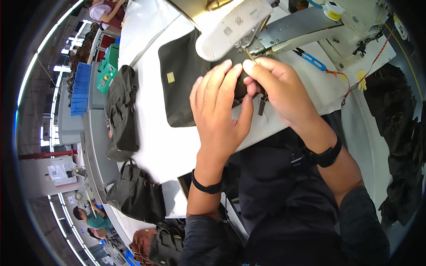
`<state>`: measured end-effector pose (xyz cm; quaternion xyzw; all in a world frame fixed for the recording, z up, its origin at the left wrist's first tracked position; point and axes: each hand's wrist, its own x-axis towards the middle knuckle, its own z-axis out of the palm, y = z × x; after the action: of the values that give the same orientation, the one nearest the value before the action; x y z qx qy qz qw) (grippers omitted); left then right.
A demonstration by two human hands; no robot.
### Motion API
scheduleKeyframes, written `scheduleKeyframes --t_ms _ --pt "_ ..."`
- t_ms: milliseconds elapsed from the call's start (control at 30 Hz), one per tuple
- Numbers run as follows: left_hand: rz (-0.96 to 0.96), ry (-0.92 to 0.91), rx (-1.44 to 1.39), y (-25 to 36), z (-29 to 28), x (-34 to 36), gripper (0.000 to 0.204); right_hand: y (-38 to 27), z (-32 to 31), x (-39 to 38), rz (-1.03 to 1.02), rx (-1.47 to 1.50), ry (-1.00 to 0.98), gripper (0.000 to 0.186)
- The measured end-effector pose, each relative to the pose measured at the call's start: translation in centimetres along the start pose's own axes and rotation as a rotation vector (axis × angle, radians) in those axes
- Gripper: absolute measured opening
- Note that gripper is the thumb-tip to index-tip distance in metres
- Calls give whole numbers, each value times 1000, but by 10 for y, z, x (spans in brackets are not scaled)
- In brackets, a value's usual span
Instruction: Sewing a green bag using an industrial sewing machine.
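Observation:
A dark olive fabric bag [179,84] with a small pale label lies on the white table under the head of a sewing machine [235,31]. My left hand [219,104] rests on the bag's right part, its fingers stretched out and the thumb apart. Close beside it, my right hand [282,88] has its fingers curled and the thumb forward, pinching the bag's edge next to the machine's needle area. Just what lies between those fingertips is partly hidden. Below my right fingers hangs a short dark strap end [262,106].
Finished-looking dark bags [124,119] stand along the table's left side. Blue thread snips [310,59] and a thread spool [333,11] are at the right. Dark fabric pieces [392,133] hang at far right. Co-workers sit farther off at left, near a green box [108,68].

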<state>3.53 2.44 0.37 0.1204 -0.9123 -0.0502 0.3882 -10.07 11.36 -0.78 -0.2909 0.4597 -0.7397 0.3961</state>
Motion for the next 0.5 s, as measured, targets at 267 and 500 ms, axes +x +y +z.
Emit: scheduleKeyframes --t_ms 267,500 --pt "-53 147 93 6 25 -1 54 -15 -19 6 -54 -200 -71 30" --pt "27 308 33 -4 31 6 30 -8 -11 3 -106 -172 -29 25"
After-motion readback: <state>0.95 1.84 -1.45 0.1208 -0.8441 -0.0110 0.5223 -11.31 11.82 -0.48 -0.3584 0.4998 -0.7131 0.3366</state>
